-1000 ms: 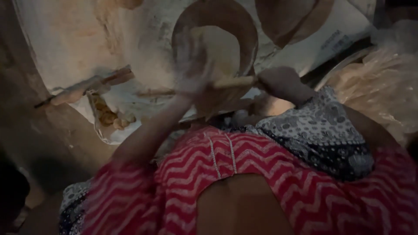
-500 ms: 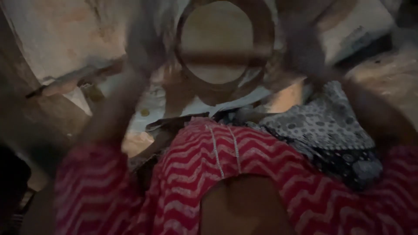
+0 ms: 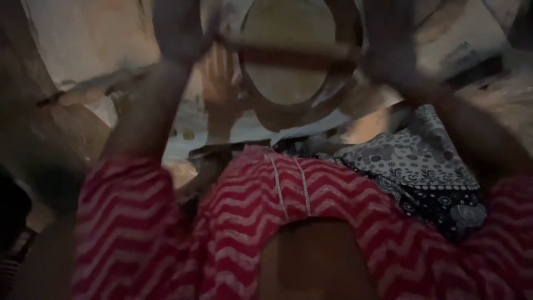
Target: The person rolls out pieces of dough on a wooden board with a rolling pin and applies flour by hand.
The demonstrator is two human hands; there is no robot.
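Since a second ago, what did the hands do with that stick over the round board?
A second ago only the right hand held the rolling pin while the left hand lay on the flat dough. Now both hands grip the pin's ends, lying across the dough, though all is blurred. The round board sits more central in view. The red zigzag clothing and patterned dark cloth stayed as they were.

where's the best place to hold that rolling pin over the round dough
Probably at its two ends, one hand from each side. The rolling pin lies crosswise over the dough disc on the round board, so its middle stays free; left hand and right hand sit there, blurred.
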